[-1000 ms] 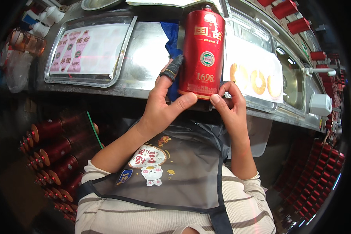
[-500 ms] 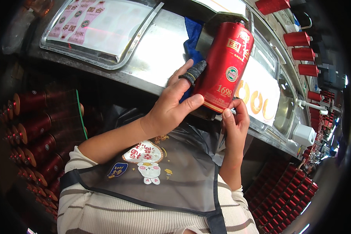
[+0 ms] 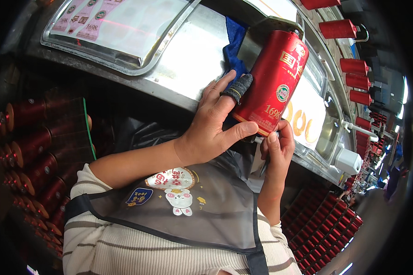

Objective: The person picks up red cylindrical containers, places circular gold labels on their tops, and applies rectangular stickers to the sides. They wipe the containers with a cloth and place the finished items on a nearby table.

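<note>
A red bottle (image 3: 274, 78) with gold lettering and a round green-and-white emblem lies tilted on the metal bench, its base toward me. My left hand (image 3: 218, 121) grips it from the left: the fingers lie along its side and the thumb reaches across the base edge. One left finger wears a dark grey knit cover (image 3: 238, 88). By the base's right corner, my right hand (image 3: 280, 147) has thumb and forefinger pinched together. A thin, pointed, dark piece shows below the right fingers; its kind is unclear. The bottle's underside is hidden.
A blue cloth (image 3: 234, 46) lies left of the bottle. Further left, a metal tray (image 3: 144, 68) holds pink-and-white label sheets (image 3: 85, 20). Right of it are a white sheet with orange rings (image 3: 303, 126) and a white container (image 3: 348, 160). Red bottles (image 3: 337, 30) line the far right; more (image 3: 30, 110) are stacked lower left.
The bottle and bench sit slightly further right and lower in view. My left thumb has slid further right along the bottle's base edge. The right hand keeps its pinch by the base.
</note>
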`<action>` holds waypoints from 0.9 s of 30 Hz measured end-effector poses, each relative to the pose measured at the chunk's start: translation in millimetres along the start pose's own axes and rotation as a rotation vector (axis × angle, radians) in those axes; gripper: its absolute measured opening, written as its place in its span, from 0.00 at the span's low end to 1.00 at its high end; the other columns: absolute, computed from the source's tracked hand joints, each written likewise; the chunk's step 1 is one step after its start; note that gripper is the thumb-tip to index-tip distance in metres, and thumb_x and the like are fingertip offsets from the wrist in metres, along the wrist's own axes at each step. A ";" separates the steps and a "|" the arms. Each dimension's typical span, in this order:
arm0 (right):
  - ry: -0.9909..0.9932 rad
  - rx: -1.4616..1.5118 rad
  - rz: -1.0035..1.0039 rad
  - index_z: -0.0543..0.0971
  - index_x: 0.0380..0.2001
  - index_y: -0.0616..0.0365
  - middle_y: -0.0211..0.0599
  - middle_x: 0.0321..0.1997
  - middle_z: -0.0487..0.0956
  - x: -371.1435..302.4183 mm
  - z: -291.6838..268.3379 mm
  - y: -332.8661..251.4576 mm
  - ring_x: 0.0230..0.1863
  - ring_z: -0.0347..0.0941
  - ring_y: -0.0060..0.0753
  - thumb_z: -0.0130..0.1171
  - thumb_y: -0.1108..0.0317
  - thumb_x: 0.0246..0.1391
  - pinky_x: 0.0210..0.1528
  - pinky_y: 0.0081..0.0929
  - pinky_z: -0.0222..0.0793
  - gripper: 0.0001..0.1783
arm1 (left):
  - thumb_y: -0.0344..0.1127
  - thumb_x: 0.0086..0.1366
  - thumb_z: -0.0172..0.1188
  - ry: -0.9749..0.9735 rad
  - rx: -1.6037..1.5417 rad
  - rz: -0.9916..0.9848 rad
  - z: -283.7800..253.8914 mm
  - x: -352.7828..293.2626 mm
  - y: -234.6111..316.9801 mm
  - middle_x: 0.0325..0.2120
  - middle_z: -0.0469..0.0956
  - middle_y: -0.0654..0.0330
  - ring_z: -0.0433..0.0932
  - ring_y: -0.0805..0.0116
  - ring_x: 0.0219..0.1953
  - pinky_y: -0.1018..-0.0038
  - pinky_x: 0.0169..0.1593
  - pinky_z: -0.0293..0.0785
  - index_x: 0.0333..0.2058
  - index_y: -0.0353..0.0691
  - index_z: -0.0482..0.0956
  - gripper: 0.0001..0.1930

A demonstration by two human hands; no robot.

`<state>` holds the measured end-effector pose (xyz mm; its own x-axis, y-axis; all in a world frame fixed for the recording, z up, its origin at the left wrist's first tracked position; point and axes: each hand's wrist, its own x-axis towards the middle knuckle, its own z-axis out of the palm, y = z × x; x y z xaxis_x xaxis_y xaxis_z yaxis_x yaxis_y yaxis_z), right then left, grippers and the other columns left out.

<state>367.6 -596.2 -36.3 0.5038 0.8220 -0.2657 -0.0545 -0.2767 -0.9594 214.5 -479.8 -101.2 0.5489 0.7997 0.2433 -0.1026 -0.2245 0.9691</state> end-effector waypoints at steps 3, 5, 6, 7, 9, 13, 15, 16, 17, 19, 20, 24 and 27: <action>0.003 0.005 -0.006 0.68 0.38 0.54 0.23 0.32 0.76 0.3 0.9 0.8 0.27 0.63 0.07 0.66 0.61 0.62 0.27 0.09 0.52 0.16 | 0.50 0.67 0.64 -0.023 -0.030 -0.021 -2.7 -0.6 -2.3 0.67 0.57 0.31 0.58 0.33 0.67 0.48 0.70 0.50 0.54 0.27 0.72 0.30; 0.011 0.012 -0.009 0.68 0.38 0.55 0.24 0.33 0.77 0.4 2.2 1.4 0.28 0.65 0.08 0.66 0.61 0.62 0.29 0.09 0.54 0.16 | 0.47 0.69 0.62 -0.039 -0.076 -0.035 -4.3 -0.3 -2.0 0.68 0.57 0.33 0.58 0.35 0.68 0.48 0.71 0.49 0.53 0.29 0.72 0.26; 0.010 0.009 -0.012 0.68 0.38 0.55 0.24 0.33 0.77 0.5 2.0 1.5 0.28 0.65 0.08 0.66 0.61 0.62 0.29 0.09 0.55 0.16 | 0.46 0.70 0.61 -0.040 -0.104 -0.053 -4.7 -0.5 -2.4 0.68 0.56 0.33 0.58 0.36 0.68 0.49 0.71 0.49 0.53 0.29 0.73 0.24; 0.009 0.006 -0.015 0.68 0.39 0.55 0.24 0.34 0.77 0.6 1.6 1.9 0.29 0.66 0.08 0.66 0.61 0.62 0.30 0.09 0.55 0.16 | 0.44 0.70 0.60 -0.041 -0.131 -0.070 -4.9 -0.9 -3.2 0.69 0.56 0.34 0.57 0.37 0.69 0.50 0.71 0.48 0.52 0.30 0.73 0.22; 0.011 0.006 -0.018 0.68 0.39 0.55 0.24 0.34 0.78 0.8 1.2 2.9 0.29 0.66 0.08 0.66 0.61 0.62 0.30 0.09 0.56 0.16 | 0.41 0.71 0.58 -0.045 -0.167 -0.085 -5.8 -1.0 -4.1 0.70 0.56 0.36 0.56 0.38 0.69 0.51 0.72 0.48 0.51 0.31 0.73 0.19; 0.010 -0.004 -0.011 0.68 0.38 0.54 0.23 0.33 0.77 1.1 1.8 1.6 0.27 0.64 0.08 0.66 0.59 0.62 0.28 0.09 0.55 0.16 | 0.35 0.72 0.55 -0.030 -0.215 -0.092 -5.7 -0.9 -5.9 0.71 0.56 0.41 0.56 0.40 0.70 0.54 0.72 0.49 0.52 0.31 0.73 0.15; 0.021 -0.046 -0.020 0.69 0.40 0.54 0.21 0.28 0.73 1.4 1.8 1.7 0.22 0.61 0.08 0.64 0.58 0.62 0.24 0.10 0.52 0.16 | 0.32 0.73 0.53 -0.015 -0.268 -0.101 -3.7 -1.0 -9.4 0.70 0.58 0.43 0.58 0.44 0.70 0.57 0.72 0.51 0.55 0.31 0.72 0.16; 0.035 -0.081 -0.034 0.69 0.41 0.55 0.20 0.24 0.70 1.7 1.0 4.7 0.18 0.58 0.09 0.63 0.57 0.63 0.20 0.11 0.50 0.16 | 0.31 0.73 0.52 -0.010 -0.306 -0.104 -2.4 -1.1 -12.7 0.70 0.59 0.44 0.59 0.47 0.70 0.59 0.72 0.52 0.58 0.31 0.71 0.18; 0.049 -0.116 -0.047 0.69 0.42 0.56 0.20 0.19 0.67 1.8 0.3 6.7 0.14 0.55 0.10 0.61 0.56 0.64 0.17 0.13 0.47 0.17 | 0.30 0.73 0.51 -0.006 -0.344 -0.107 -1.9 -0.8 -14.3 0.70 0.60 0.45 0.60 0.49 0.70 0.60 0.72 0.53 0.61 0.31 0.70 0.19; 0.042 -0.125 -0.054 0.69 0.42 0.55 0.20 0.19 0.67 2.0 -0.9 8.1 0.14 0.55 0.10 0.61 0.56 0.64 0.17 0.13 0.48 0.17 | 0.29 0.75 0.47 -0.060 -0.451 -0.165 -5.2 -0.4 -15.2 0.70 0.60 0.51 0.57 0.60 0.72 0.65 0.73 0.50 0.68 0.31 0.60 0.25; 0.040 -0.130 -0.057 0.69 0.43 0.55 0.20 0.19 0.66 2.0 -1.5 8.0 0.14 0.55 0.11 0.61 0.55 0.64 0.18 0.13 0.48 0.17 | 0.29 0.76 0.45 -0.088 -0.504 -0.194 -7.4 -0.9 -15.6 0.71 0.60 0.53 0.56 0.65 0.73 0.67 0.74 0.48 0.71 0.30 0.55 0.28; 0.017 -0.081 -0.013 0.68 0.37 0.52 0.18 0.27 0.71 3.4 -1.7 4.3 0.20 0.57 0.06 0.66 0.55 0.61 0.21 0.11 0.47 0.18 | 0.33 0.76 0.49 -0.096 -0.488 -0.232 -19.9 -4.4 -4.3 0.69 0.62 0.54 0.59 0.66 0.71 0.68 0.73 0.52 0.71 0.31 0.55 0.29; 0.022 -0.063 -0.010 0.68 0.37 0.52 0.18 0.27 0.71 1.5 -1.0 3.4 0.20 0.57 0.06 0.66 0.55 0.61 0.21 0.11 0.46 0.18 | 0.46 0.74 0.57 0.008 -0.421 -0.224 -7.4 -0.9 -2.4 0.67 0.63 0.40 0.60 0.49 0.70 0.62 0.71 0.55 0.65 0.30 0.65 0.31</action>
<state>369.0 -596.4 -39.9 0.5228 0.8139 -0.2533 0.0045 -0.2997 -0.9540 208.1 -475.9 -103.4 0.5893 0.8075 0.0256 -0.3111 0.1975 0.9296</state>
